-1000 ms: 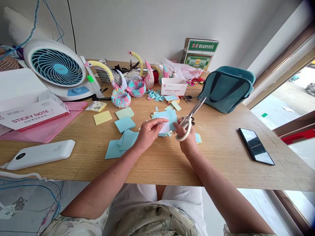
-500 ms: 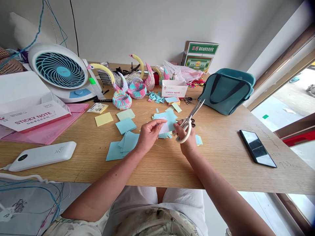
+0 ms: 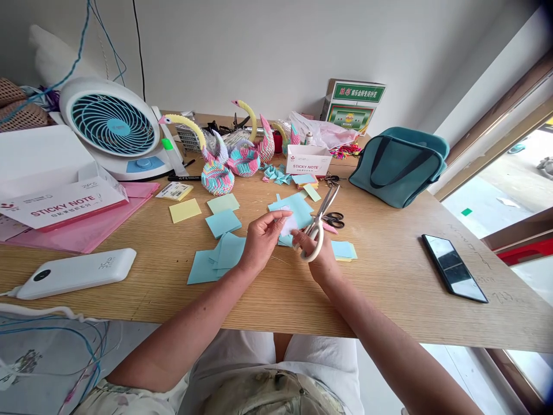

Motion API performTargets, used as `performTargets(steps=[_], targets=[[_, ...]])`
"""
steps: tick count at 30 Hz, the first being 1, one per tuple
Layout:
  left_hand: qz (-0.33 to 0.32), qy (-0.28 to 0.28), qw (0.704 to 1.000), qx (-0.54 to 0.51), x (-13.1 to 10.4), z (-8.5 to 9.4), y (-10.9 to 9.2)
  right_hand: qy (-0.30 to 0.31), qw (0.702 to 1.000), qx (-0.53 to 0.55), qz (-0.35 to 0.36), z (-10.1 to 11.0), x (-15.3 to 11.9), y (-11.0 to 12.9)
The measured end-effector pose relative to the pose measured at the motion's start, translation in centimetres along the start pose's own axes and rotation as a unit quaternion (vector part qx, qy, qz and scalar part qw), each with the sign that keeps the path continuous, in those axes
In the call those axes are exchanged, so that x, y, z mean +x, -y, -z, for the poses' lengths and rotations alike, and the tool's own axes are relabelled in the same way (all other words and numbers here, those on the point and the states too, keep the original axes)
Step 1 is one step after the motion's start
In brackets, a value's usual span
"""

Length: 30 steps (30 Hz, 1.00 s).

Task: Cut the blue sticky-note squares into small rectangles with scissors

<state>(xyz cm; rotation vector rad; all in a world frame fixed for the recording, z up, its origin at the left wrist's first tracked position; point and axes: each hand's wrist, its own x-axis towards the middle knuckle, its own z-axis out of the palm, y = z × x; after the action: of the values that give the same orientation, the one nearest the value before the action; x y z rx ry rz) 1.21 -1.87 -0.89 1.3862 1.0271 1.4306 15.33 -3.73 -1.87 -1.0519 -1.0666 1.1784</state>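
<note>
Between thumb and fingers, my left hand (image 3: 262,239) pinches a small white piece of paper (image 3: 288,222) above the middle of the desk. My right hand (image 3: 317,253) is closed on white-handled scissors (image 3: 318,227), whose slightly parted blades point up and away. The right thumb is close to the paper's right edge; whether it touches is unclear. Light blue sheets (image 3: 298,204) lie just beyond the hands. More blue notes (image 3: 203,267) lie left of my left hand, and a small stack of blue and yellow notes (image 3: 343,249) is right of my right hand.
Black-handled scissors (image 3: 334,219) lie beyond my right hand. Folded paper swans (image 3: 217,177), a sticky note box (image 3: 307,161) and a fan (image 3: 114,127) stand behind. A teal bag (image 3: 400,167) and a phone (image 3: 453,268) are on the right, a white power bank (image 3: 78,274) on the left.
My right hand and the scissors have moved left and slightly down, closer to my left hand. The black-handled scissors show more fully. The view has shifted a little.
</note>
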Motion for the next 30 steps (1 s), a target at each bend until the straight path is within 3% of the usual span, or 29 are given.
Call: performTargets(steps=[10,15,22,30], targets=[[0.019,0.07,0.997,-0.003,0.3,0.6,-0.4,-0.014,1.0,0.012,0.013,0.3,0.1,0.1],[-0.003,0.102,0.995,0.021,0.6,1.1,-0.9,-0.035,0.999,0.001,0.007,0.3,0.1,0.5],[-0.026,0.075,0.996,0.047,0.8,1.2,-0.4,-0.027,0.999,-0.024,0.017,0.2,0.0,0.5],[-0.014,0.092,0.995,0.029,1.0,1.4,0.0,-0.029,0.999,-0.011,0.016,0.4,0.1,0.3]])
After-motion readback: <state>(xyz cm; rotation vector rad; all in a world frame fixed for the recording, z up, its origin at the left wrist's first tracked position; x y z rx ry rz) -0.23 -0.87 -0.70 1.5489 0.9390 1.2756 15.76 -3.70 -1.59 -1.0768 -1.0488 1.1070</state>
